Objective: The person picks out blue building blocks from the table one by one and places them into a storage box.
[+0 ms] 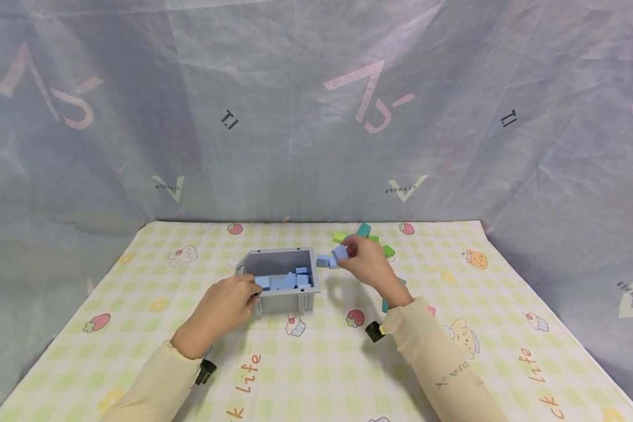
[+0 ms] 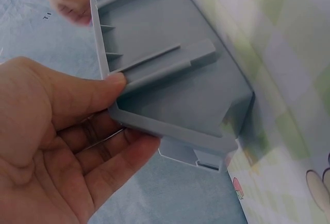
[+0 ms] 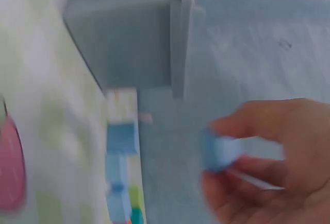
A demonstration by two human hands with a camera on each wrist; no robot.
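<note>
One blue block (image 1: 340,252) — in right hand (image 1: 366,262).

Even, soft light from above. We note faint shadows beneath the grey plastic bin (image 1: 287,293). Head view sharp, bowed at edges. Right wrist view badly motion-blurred; left wrist view mostly crisp.

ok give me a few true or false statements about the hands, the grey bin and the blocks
1. The left hand grips the rim of the grey plastic bin. True.
2. The right hand pinches a green foam block. False: it pinches a light blue foam block.
3. The bin is empty. False: light blue blocks lie inside.
4. Green and teal blocks lie on the checked tablecloth beyond the right hand. True.
</note>
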